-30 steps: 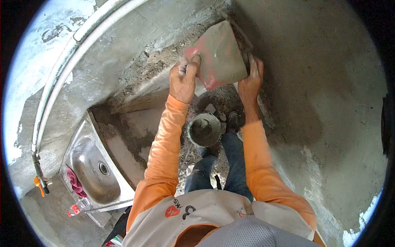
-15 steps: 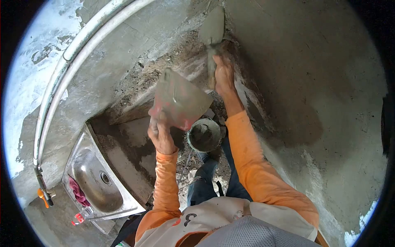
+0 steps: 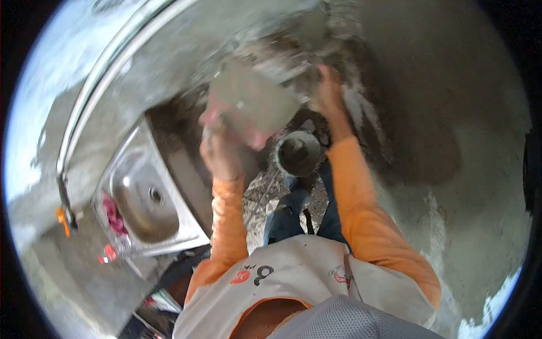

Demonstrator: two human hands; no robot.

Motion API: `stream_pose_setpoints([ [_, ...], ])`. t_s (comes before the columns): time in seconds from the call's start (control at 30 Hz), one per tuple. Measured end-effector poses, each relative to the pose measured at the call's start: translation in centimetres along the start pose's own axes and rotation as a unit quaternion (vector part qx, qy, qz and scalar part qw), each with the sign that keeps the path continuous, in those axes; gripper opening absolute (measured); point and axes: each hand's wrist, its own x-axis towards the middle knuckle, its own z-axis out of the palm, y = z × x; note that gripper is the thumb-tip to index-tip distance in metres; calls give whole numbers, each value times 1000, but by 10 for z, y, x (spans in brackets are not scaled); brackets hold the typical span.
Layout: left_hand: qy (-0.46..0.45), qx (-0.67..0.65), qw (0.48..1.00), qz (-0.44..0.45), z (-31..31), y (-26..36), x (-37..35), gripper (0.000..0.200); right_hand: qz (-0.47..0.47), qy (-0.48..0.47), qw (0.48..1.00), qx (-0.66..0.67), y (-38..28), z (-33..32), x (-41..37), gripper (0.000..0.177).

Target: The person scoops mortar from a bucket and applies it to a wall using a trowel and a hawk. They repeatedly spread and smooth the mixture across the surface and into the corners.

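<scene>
In the head view, which is smeared by motion, the person's left hand (image 3: 220, 150) is reaching up in an orange sleeve and is clasping the near corner of a flat, square, red-edged mortar board (image 3: 251, 104) coated in grey cement, the fingers closed tight on it from below. The mortar board is tilting in the air above a round, cement-caked grey bucket (image 3: 298, 153), which is standing on the rubble-strewn floor just past the person's blue-jeaned legs (image 3: 291, 220). The right hand (image 3: 329, 90), also orange-sleeved, is lifting to the right of the board and is pressing close to the corner where a rough concrete ledge (image 3: 265, 53) is meeting the grey plastered wall (image 3: 451, 124). The blur is hiding its fingers, so I cannot tell whether they are gripping anything or lying loose. To the left, well apart from both hands, a rectangular stainless steel sink (image 3: 144, 198) is sitting in a concrete counter, with a crumpled pink cloth (image 3: 113, 213) lying along its near-left side. A white plastic pipe (image 3: 104, 76) is curving along the wall above the sink and is ending near a small orange-handled valve (image 3: 62, 219). A damp, darker patch is showing on the wall just right of the right forearm.
</scene>
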Motion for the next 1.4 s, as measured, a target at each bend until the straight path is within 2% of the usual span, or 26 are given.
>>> stream_pose_setpoints([
  [0.03,-20,52,991,125,-11,-20,15,27,19,-12,1000,-19,4,-16,-6,52],
  [0.07,-32,131,970,203,1,-7,14,28,-55,17,988,-141,9,-26,-28,54],
  [0.1,-71,-121,990,31,16,10,11,35,-144,54,954,-256,7,-40,-49,56],
  [0.17,-98,-132,986,0,36,29,13,39,-191,34,949,-250,-7,-71,-86,54],
  [0.23,-105,-88,991,3,38,26,17,38,-290,76,891,-341,-13,-97,-117,45],
  [0.27,-116,-38,993,11,40,25,18,37,-291,76,889,-345,-19,-109,-132,45],
  [0.33,-146,-16,989,24,47,27,14,38,-341,43,827,-445,-35,-130,-158,37],
  [0.43,-194,37,978,63,62,29,3,34,-395,9,796,-458,-46,-122,-169,36],
  [0.47,-194,40,977,78,68,32,-5,34,-373,-12,816,-441,-43,-118,-168,39],
  [0.57,-189,55,974,113,75,44,-11,32,-393,23,835,-384,-35,-102,-154,39],
  [0.63,-203,52,973,98,70,59,-11,32,-406,33,832,-377,-46,-89,-144,41],
  [0.67,-207,139,952,176,66,60,-6,31,-414,45,836,-358,-53,-81,-136,40],
  [0.7,-207,140,951,181,66,70,-7,31,-422,56,838,-341,-60,-75,-130,39],
  [0.77,-243,265,898,253,67,93,-13,30,-447,81,828,-329,-72,-62,-115,40],
  [0.83,-251,245,909,227,65,94,-18,28,-470,110,815,-321,-80,-55,-100,40],
  [0.9,-262,270,886,272,60,86,-24,27,-461,142,817,-315,-86,-52,-83,42],
  [0.93,-259,295,877,278,55,75,-27,27,-421,120,865,-246,-86,-50,-75,43],
  [0.97,-265,290,874,284,50,67,-30,27,-425,129,861,-246,-84,-50,-70,43],
  [1.03,-209,281,913,211,36,54,-37,27,-346,123,917,-154,-85,-40,-66,44],
  [1.07,-215,280,911,211,27,48,-40,27,-247,105,962,-48,-79,-34,-63,44],
  [1.1,-183,251,936,166,17,44,-42,29,-245,110,962,-49,-71,-28,-57,44],
  [1.13,-151,222,956,121,9,39,-45,31,-136,85,978,136,-66,-20,-48,42],
  [1.17,-154,222,955,120,1,32,-47,31,-22,55,947,317,-62,-12,-38,40],
  [1.2,-137,204,964,103,-7,25,-48,33,-22,59,946,318,-63,-4,-32,40],
  [1.27,-125,200,970,62,-19,23,-55,35,35,-58,875,480,-71,14,-23,35],
  [1.4,-129,177,976,20,-28,22,-65,35,45,-57,855,513,-94,45,-7,29],
])
